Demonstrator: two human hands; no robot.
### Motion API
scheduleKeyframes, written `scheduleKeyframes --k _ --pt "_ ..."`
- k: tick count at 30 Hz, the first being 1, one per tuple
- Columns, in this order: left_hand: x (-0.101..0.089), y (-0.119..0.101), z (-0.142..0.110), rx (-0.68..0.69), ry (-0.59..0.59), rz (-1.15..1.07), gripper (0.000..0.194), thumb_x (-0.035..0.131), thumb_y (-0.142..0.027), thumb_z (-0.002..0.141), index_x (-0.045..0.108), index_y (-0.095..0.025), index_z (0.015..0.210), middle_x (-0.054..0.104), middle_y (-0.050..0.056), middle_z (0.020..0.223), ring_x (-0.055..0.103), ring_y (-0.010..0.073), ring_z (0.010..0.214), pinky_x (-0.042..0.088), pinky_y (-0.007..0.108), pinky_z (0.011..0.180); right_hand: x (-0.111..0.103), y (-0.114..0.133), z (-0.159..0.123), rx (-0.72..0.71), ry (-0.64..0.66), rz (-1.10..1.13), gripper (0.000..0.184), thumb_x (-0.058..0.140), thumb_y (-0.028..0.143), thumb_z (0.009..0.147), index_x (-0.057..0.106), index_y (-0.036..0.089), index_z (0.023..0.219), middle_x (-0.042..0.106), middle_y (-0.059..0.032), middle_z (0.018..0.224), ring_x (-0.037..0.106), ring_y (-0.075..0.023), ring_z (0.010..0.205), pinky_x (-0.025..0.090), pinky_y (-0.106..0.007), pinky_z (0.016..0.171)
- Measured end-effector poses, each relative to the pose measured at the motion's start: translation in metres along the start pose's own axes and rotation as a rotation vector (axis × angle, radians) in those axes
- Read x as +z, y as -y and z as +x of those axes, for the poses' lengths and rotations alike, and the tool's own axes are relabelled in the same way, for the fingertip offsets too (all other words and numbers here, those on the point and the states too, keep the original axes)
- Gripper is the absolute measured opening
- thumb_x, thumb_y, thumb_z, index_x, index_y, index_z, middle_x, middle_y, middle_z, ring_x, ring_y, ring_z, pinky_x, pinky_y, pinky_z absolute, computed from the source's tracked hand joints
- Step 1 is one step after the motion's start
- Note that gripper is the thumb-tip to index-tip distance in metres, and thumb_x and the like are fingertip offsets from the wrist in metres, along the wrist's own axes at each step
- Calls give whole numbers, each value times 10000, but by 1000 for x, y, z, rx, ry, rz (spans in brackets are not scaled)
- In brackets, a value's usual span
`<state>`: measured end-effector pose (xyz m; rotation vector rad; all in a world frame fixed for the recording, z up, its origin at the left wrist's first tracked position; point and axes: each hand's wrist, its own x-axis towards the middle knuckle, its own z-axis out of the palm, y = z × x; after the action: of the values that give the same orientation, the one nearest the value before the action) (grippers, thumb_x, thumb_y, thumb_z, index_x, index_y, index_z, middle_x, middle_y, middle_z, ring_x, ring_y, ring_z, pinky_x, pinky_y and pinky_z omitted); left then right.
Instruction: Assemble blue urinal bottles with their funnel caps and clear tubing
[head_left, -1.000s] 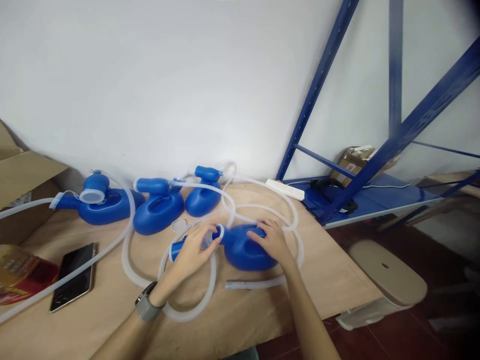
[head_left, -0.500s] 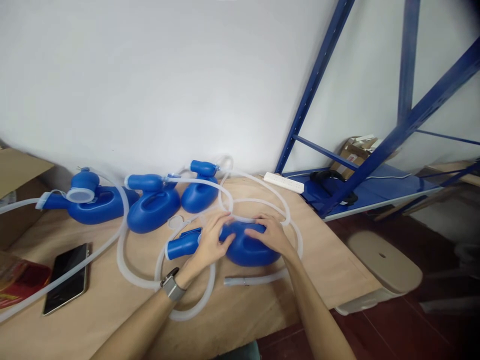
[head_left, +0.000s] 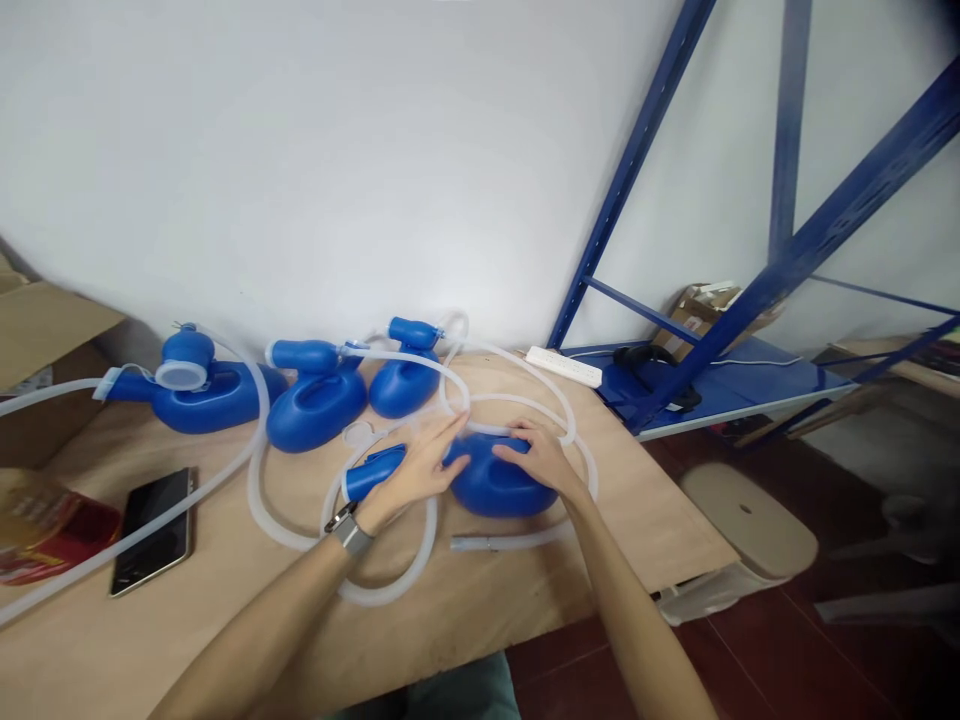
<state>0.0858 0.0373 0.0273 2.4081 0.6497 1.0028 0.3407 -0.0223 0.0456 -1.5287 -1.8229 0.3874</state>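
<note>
On the table (head_left: 517, 620) in front of me lies a blue plastic urinal bottle (head_left: 502, 490), on its side. My right hand (head_left: 544, 458) grips its upper right part, thumb at the handle hollow and fingers on the far side. Across its neck end lies my left hand (head_left: 427, 462), fingers stretched out and thumb apart against the bottle; it hides the join to the blue spout piece (head_left: 375, 472). Clear tubing (head_left: 390, 592) loops around this bottle, with a free tube end (head_left: 469, 543) on the near side. A small clear round cap (head_left: 358, 434) lies left of the hands.
Several more blue bottles (head_left: 319, 405) with tubes stand along the wall. Leftward are a phone (head_left: 154, 530), a red package (head_left: 75, 530) and a cardboard box (head_left: 60, 330). A power strip (head_left: 562, 366), a blue metal rack (head_left: 630, 170) and a stool (head_left: 750, 520) are at right.
The view has shifted slightly, moving the left-side things rightward in the picture. My left hand's fingers look straighter over the neck; my right hand stays on the bottle.
</note>
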Motion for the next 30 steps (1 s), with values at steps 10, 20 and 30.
scheduleKeyframes --k 10,20,30 --pt "-37 -11 -16 -43 160 25 757 504 -493 1051 192 -218 1683 301 152 1727 301 308 1596 288 515 1303 1 -3 -4 -7 -38 -90 380 709 574 880 753 218 757 769 -99 1073 709 -296 1050 525 -453 971" --pt "-108 63 -81 -440 17 267 525 439 -525 1029 716 -152 1273 666 174 1355 600 362 1307 463 546 1149 8 23 -9 -345 -496 -362 137 718 372 934 741 238 929 698 -133 1248 616 -331 1212 359 -656 1146" --pt "-108 40 -102 -379 228 211 690 757 -449 854 559 -260 1488 671 131 1419 658 350 1273 533 493 1072 81 137 -51 -515 -27 -40 278 646 226 971 685 231 1246 727 -112 1241 652 -281 1206 572 -460 1009"
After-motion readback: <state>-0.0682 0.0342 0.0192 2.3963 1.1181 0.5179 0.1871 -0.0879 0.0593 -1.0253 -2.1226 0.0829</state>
